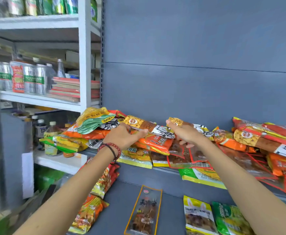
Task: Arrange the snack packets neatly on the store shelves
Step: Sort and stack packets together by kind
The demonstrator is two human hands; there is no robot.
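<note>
A heap of snack packets lies along the grey shelf (166, 170) in front of me. My left hand (123, 136), with a red bead bracelet on the wrist, grips a brown and gold peanut packet (139, 123) on top of an orange packet (155, 141). My right hand (184, 131) holds a second brown and gold peanut packet (188, 123) with its thumb over the near end. More orange and red packets (264, 134) are piled at the right. A yellow and green packet (94, 120) tops the left pile.
The lower grey shelf (120, 209) holds a long clear packet (145, 212), a yellow packet (198, 216) and a green one (230, 219). A white rack (83, 53) at the left carries cans (16, 77), bottles and stacked boxes. The grey back panel (198, 48) is bare.
</note>
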